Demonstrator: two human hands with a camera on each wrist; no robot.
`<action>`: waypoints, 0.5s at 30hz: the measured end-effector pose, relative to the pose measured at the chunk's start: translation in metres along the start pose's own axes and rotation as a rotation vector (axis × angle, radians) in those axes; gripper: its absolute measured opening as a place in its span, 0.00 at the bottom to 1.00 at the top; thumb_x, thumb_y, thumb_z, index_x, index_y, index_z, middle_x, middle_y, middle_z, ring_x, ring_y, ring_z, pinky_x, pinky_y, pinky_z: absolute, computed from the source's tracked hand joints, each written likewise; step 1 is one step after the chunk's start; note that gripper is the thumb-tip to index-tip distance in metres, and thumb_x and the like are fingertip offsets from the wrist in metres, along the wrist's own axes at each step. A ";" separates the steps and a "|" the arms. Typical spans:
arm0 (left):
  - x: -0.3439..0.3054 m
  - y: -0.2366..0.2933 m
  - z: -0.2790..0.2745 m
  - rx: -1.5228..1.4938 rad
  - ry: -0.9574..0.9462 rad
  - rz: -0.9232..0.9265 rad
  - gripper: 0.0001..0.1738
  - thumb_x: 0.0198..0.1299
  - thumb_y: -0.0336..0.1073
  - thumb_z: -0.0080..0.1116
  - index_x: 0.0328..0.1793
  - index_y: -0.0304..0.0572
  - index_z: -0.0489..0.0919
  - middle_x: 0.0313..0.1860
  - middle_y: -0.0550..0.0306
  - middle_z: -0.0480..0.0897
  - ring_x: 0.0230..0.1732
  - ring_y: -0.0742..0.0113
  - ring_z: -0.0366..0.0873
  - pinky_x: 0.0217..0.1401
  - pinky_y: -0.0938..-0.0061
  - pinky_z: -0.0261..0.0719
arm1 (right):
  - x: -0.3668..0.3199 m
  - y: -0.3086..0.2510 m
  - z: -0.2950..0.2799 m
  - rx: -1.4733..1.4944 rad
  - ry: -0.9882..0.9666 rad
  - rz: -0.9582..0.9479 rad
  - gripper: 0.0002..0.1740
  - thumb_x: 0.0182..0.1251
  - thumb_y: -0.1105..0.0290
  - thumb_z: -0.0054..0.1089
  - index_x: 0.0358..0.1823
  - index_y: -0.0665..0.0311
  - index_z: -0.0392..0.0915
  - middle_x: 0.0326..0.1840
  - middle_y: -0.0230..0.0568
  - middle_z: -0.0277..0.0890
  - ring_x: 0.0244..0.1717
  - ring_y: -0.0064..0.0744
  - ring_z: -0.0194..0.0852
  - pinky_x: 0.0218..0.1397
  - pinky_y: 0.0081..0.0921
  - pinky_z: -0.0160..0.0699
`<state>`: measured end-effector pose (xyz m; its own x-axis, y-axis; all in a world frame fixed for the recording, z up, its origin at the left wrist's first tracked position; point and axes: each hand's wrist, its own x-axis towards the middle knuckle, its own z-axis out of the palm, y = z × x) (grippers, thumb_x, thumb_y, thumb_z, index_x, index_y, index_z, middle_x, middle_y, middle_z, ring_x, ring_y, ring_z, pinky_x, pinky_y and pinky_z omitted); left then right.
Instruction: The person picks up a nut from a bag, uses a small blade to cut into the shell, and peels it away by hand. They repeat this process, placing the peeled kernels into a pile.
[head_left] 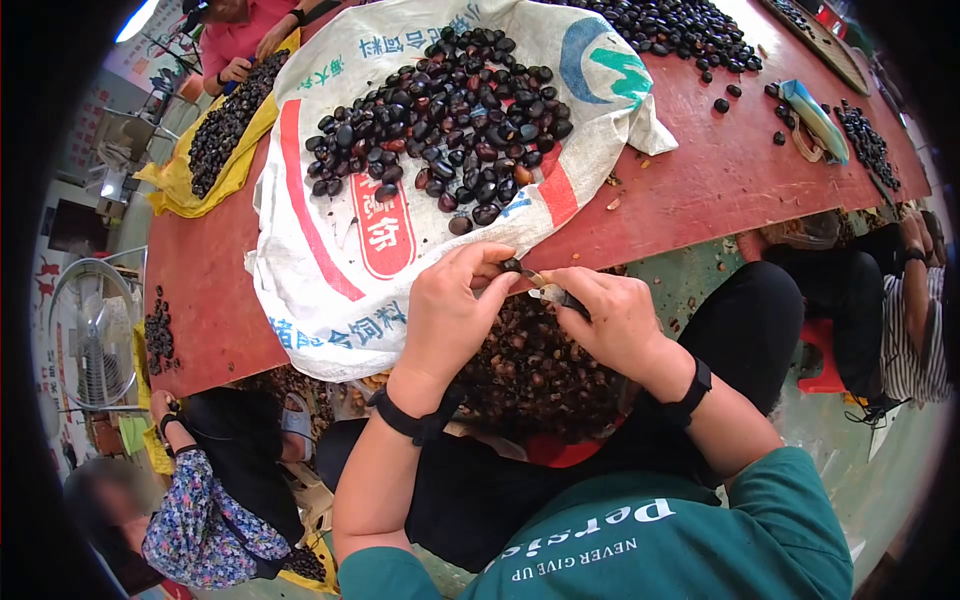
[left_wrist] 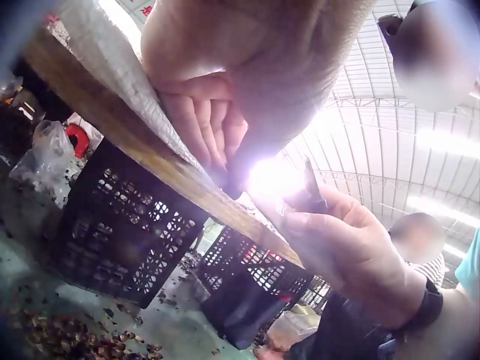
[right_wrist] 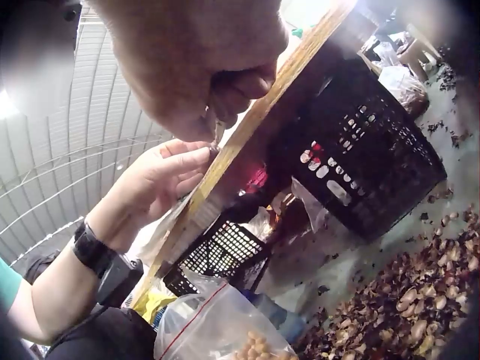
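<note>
At the near table edge, my left hand [head_left: 452,305] pinches a dark, glossy nut [head_left: 511,265] between thumb and fingers. My right hand [head_left: 612,312] grips a small knife [head_left: 556,295], its short blade pointing left, right at the nut. Glare hides the blade in the left wrist view, where the right hand [left_wrist: 356,244] faces the left hand [left_wrist: 240,60]. In the right wrist view the left hand [right_wrist: 161,184] shows just beyond the right fingers. Ahead, a heap of dark nuts [head_left: 440,130] lies on a white printed sack [head_left: 310,240].
The sack covers part of the red table [head_left: 215,300]. Below the hands sits a mass of brown shells [head_left: 540,370]. Under the table stand black crates [right_wrist: 360,150], and a plastic bag [right_wrist: 217,322] with pale kernels. Other people sit around, one in a floral sleeve [head_left: 215,525].
</note>
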<state>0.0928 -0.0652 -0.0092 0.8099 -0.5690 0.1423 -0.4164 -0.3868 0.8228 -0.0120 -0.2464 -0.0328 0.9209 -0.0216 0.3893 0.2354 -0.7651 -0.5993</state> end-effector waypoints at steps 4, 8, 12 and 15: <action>-0.001 0.005 0.001 0.028 0.036 -0.018 0.12 0.62 0.24 0.65 0.51 0.31 0.81 0.43 0.51 0.87 0.44 0.67 0.89 0.48 0.76 0.86 | 0.001 0.001 -0.007 -0.007 -0.013 0.010 0.16 0.61 0.70 0.65 0.52 0.56 0.79 0.39 0.41 0.85 0.36 0.45 0.85 0.36 0.39 0.82; -0.009 0.006 0.001 -0.353 0.058 -0.125 0.14 0.65 0.24 0.62 0.56 0.34 0.77 0.50 0.52 0.83 0.49 0.64 0.87 0.51 0.74 0.86 | 0.018 -0.001 -0.030 -0.032 0.016 0.155 0.13 0.65 0.64 0.66 0.50 0.52 0.80 0.34 0.41 0.85 0.32 0.48 0.85 0.35 0.43 0.81; -0.027 0.028 -0.012 -0.761 0.022 -0.226 0.17 0.68 0.24 0.59 0.61 0.33 0.73 0.54 0.51 0.81 0.52 0.64 0.86 0.56 0.73 0.85 | 0.028 0.018 -0.039 -0.234 -0.014 0.142 0.16 0.65 0.61 0.66 0.53 0.53 0.79 0.38 0.42 0.81 0.35 0.49 0.83 0.36 0.43 0.80; -0.046 0.044 -0.017 -0.861 0.046 -0.258 0.17 0.68 0.22 0.60 0.61 0.34 0.73 0.55 0.49 0.81 0.54 0.65 0.84 0.58 0.72 0.85 | 0.027 0.006 -0.038 -0.241 0.112 0.135 0.18 0.67 0.60 0.64 0.55 0.56 0.79 0.39 0.43 0.76 0.36 0.50 0.81 0.37 0.43 0.80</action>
<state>0.0446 -0.0442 0.0294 0.8587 -0.5031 -0.0973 0.2194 0.1894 0.9571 0.0022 -0.2762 0.0008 0.8955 -0.1940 0.4006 0.0204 -0.8812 -0.4724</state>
